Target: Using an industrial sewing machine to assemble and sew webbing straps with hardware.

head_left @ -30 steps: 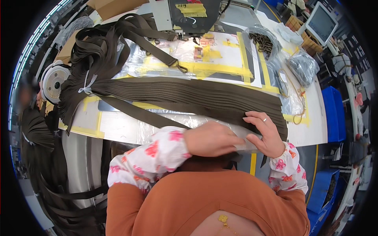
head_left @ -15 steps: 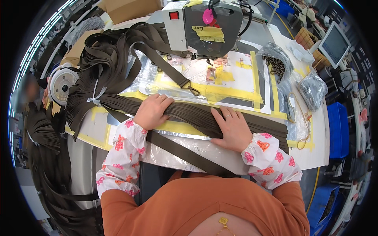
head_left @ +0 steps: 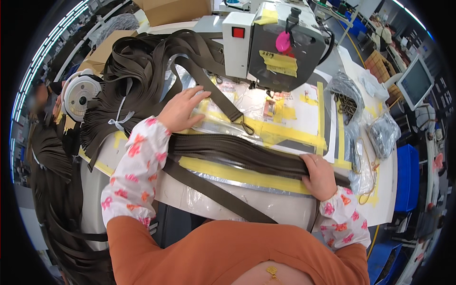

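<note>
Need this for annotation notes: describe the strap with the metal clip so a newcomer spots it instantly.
Start at the grey sewing machine at the table's far edge. One dark brown strap runs diagonally from under its left side toward the person, beside the left hand. Unlike the flat stack of straps, it ends in a metal clip.

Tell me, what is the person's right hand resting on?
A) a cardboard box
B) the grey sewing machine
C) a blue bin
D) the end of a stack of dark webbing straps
D: the right hand presses flat on the near end of the stack of dark straps lying across the table.
</note>
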